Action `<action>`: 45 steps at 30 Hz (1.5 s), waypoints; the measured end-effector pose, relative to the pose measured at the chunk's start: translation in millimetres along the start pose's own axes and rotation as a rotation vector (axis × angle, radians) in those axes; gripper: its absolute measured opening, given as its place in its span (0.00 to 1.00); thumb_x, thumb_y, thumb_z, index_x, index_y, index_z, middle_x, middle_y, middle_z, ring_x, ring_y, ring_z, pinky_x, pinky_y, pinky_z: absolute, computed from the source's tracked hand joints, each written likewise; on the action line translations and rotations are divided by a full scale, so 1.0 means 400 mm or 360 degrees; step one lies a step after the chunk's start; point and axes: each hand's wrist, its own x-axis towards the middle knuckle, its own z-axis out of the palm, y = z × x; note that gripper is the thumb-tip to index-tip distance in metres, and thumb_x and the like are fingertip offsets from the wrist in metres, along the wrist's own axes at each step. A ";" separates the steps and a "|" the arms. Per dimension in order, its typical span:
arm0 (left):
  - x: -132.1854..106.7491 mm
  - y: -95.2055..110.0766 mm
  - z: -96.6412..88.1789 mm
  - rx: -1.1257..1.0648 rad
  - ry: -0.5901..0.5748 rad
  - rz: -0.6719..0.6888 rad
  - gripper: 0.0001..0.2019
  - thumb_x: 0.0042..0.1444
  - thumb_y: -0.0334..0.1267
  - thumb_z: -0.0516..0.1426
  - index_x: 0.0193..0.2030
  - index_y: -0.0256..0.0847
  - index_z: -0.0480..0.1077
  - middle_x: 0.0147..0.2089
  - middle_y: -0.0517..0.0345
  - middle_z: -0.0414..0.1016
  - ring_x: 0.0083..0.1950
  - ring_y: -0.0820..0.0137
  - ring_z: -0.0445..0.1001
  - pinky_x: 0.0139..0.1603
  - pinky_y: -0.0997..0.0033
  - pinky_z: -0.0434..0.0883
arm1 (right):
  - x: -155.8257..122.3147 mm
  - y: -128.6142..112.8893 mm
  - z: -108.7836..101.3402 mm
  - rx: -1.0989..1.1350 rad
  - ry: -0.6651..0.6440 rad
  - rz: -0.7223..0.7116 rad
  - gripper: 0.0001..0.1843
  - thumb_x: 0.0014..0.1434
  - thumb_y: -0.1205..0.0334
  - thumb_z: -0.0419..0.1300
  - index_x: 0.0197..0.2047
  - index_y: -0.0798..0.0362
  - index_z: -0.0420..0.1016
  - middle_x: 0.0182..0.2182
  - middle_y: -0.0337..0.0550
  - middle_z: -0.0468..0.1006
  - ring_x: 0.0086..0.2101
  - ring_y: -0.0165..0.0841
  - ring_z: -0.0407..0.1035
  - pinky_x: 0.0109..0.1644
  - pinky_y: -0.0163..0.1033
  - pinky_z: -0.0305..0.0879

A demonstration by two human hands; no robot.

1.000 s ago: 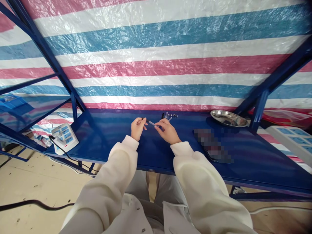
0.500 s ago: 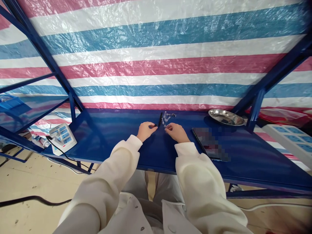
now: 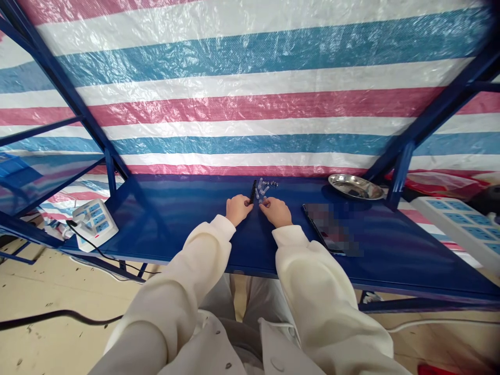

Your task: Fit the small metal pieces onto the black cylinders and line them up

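Note:
A narrow row of small black pieces (image 3: 253,190) stretches away from me on the blue tabletop. My left hand (image 3: 238,210) is closed at its near end, with a small dark piece between thumb and fingertips. Just to the right of the row lie several small clear plastic tubes (image 3: 261,187), loosely piled. Behind them is a short line of small shiny pieces (image 3: 272,184). My right hand (image 3: 277,212) is pinched beside the near end of the tubes. Whatever its fingertips hold is too small and covered to name.
A shiny oval metal dish (image 3: 356,187) sits at the back right of the blue table (image 3: 179,219). A dark phone or tablet (image 3: 326,229), partly blurred, lies right of my hands. White power strips (image 3: 95,224) stand at both ends. Striped sheeting hangs behind.
My left hand has moved right, up to the near end of the black row. The right hand stays pinched near the tubes. The whole view has shifted slightly.

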 end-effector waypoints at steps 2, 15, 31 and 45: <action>-0.001 0.002 0.000 0.0050 -0.0033 -0.0028 0.07 0.51 0.39 0.59 0.26 0.40 0.74 0.32 0.54 0.74 0.37 0.63 0.72 0.39 0.65 0.63 | 0.000 -0.002 0.001 0.0004 -0.0021 0.0025 0.07 0.53 0.58 0.59 0.31 0.51 0.76 0.29 0.47 0.79 0.33 0.37 0.73 0.32 0.36 0.61; -0.045 0.006 -0.047 0.0225 0.0067 0.0239 0.17 0.55 0.41 0.58 0.51 0.40 0.70 0.45 0.50 0.73 0.48 0.60 0.69 0.46 0.61 0.60 | -0.011 0.000 -0.039 -0.0023 -0.0208 0.0150 0.18 0.53 0.51 0.60 0.42 0.54 0.76 0.38 0.49 0.79 0.41 0.41 0.73 0.39 0.39 0.63; -0.050 -0.007 -0.040 0.0543 0.0013 0.0516 0.17 0.62 0.34 0.47 0.55 0.43 0.68 0.48 0.52 0.71 0.47 0.64 0.67 0.43 0.63 0.59 | -0.019 -0.023 -0.049 -0.0104 -0.0288 0.0148 0.17 0.55 0.53 0.58 0.44 0.54 0.76 0.40 0.49 0.79 0.43 0.40 0.72 0.41 0.39 0.63; -0.030 -0.025 -0.033 -0.0100 0.0459 0.0300 0.03 0.55 0.33 0.57 0.37 0.41 0.68 0.43 0.54 0.72 0.45 0.65 0.68 0.45 0.64 0.63 | -0.014 -0.024 -0.032 -0.0125 -0.0266 0.0118 0.15 0.56 0.54 0.58 0.43 0.53 0.76 0.39 0.49 0.79 0.41 0.40 0.73 0.38 0.38 0.63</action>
